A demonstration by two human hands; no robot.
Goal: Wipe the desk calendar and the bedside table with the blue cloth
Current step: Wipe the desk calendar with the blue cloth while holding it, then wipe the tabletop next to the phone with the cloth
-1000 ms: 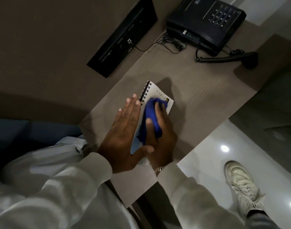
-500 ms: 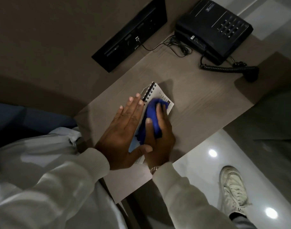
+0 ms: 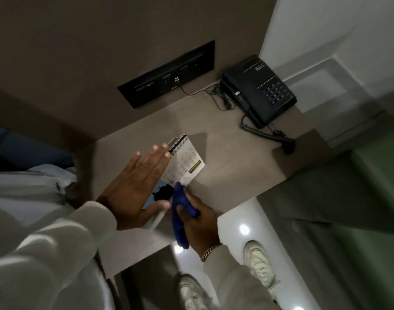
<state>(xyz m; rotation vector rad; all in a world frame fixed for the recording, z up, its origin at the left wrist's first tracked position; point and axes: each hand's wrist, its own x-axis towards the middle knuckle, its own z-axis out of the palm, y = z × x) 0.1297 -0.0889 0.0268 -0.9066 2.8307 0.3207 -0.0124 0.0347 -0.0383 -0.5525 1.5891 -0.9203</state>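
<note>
A white spiral-bound desk calendar (image 3: 187, 163) lies flat on the grey-brown bedside table (image 3: 236, 162). My left hand (image 3: 137, 186) rests flat on its left side, fingers spread, pinning it down. My right hand (image 3: 198, 220) grips the bunched blue cloth (image 3: 180, 215) at the calendar's near right edge; the cloth's tip touches the page and its tail hangs past the table's front edge. The near part of the calendar is hidden under my hands.
A black telephone (image 3: 258, 90) sits at the table's back right, its coiled cord (image 3: 263, 133) trailing toward the right edge. A black socket panel (image 3: 167, 74) is set in the wall behind. Glossy white floor and my pale shoes (image 3: 258, 265) lie below the front edge.
My right hand has drawn the blue cloth back toward me off the calendar's middle, uncovering the printed page. The left hand stays flat on the calendar. The camera has tilted.
</note>
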